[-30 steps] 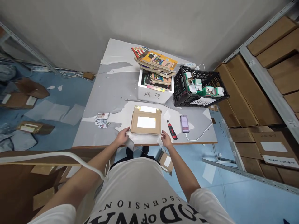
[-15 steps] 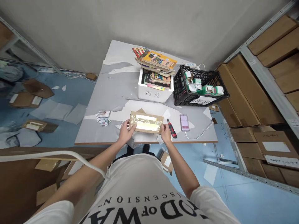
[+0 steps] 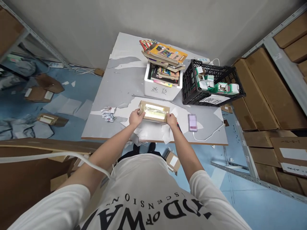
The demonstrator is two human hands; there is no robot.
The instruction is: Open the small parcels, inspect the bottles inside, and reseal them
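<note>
A small cardboard box (image 3: pixel 154 112) with white labels and shiny clear tape is held level above the near part of the table (image 3: pixel 124 80). My left hand (image 3: pixel 136 118) grips its left end, the thumb on top. At its right end my right hand (image 3: pixel 171 120) is closed on the edge. Just beside the right hand lies a red and black utility knife (image 3: pixel 179 126), mostly hidden by that hand. Torn white paper (image 3: pixel 148 131) covers the tabletop below the box.
Behind the box stands a white bin (image 3: pixel 163 91) piled with books (image 3: pixel 168 52). A black crate (image 3: pixel 190 92) of small green and white boxes is to its right. A phone (image 3: pixel 192 122) on a cable lies at right, crumpled paper (image 3: pixel 108 114) at left. Shelving (image 3: pixel 268 51) with cartons borders the right side.
Both hands have moved the box away from me, toward the white bin, and its near side tilts more into view. The utility knife is now mostly covered by my right hand.
</note>
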